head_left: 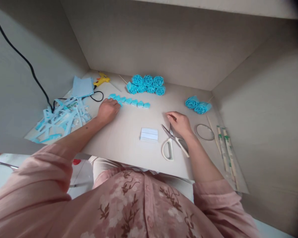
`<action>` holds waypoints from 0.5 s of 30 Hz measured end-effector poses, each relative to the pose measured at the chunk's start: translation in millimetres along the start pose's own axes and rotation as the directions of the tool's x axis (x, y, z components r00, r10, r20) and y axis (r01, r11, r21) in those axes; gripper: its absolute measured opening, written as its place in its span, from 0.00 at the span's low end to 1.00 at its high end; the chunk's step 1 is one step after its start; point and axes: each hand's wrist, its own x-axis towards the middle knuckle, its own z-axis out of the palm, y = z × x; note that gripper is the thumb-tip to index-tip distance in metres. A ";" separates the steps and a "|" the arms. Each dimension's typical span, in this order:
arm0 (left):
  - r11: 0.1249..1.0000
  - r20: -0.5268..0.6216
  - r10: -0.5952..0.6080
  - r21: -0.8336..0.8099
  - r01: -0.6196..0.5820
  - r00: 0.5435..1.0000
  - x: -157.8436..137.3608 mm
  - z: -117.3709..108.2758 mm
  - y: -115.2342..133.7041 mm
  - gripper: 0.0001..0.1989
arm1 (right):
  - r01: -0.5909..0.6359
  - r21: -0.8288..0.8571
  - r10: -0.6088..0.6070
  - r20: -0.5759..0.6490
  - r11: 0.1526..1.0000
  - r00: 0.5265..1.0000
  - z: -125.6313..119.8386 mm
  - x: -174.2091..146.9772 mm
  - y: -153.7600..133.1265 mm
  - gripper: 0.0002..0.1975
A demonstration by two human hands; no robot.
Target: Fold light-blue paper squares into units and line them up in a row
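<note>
My left hand (108, 111) is at the left end of a row of small folded light-blue petals (134, 102). Its fingers are closed together, with the tips on a blue petal (121, 104) that lies partly under them. To the right, my right hand (180, 123) rests on its side on the table, fingers curled in, and no object shows in them. Beside and partly beneath it lie open scissors (168, 149) with white handles, blades pointing away from me. A small stack of pale-blue rectangular pieces (149, 134) lies left of the scissors.
Blue handmade roses (147, 84) sit at the back, with more roses (198, 105) at right. A yellow glue gun (102, 79), blue sheets (82, 87) and cut strips (62, 119) occupy the left. Wire coil (204, 132) and packaged sticks (227, 150) lie right. Panels enclose three sides.
</note>
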 end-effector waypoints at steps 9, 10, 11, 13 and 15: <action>1.000 -0.032 0.023 0.018 -0.022 0.999 0.7 8.0 -7.8 0.16 | 0.006 -0.008 -0.006 0.015 1.000 1.000 0.0 0.9 -0.8 0.14; 1.000 -0.029 0.018 0.012 -0.017 0.999 0.7 8.0 -8.2 0.16 | 0.009 -0.009 -0.008 0.016 1.000 1.000 -0.2 0.9 -1.0 0.14; 1.000 -0.018 0.010 0.002 -0.010 1.000 0.7 7.6 -8.3 0.17 | 0.012 -0.010 -0.012 0.016 1.000 1.000 -0.3 0.9 -1.2 0.14; 1.000 0.018 -0.009 -0.029 0.009 1.000 0.8 5.8 -7.7 0.18 | 0.020 -0.009 -0.020 0.018 1.000 1.000 -0.1 0.8 -1.3 0.14; 0.998 0.054 -0.019 -0.062 0.022 0.998 0.6 2.6 -6.0 0.18 | 0.027 -0.006 -0.027 0.016 1.000 1.000 0.7 0.7 -0.7 0.14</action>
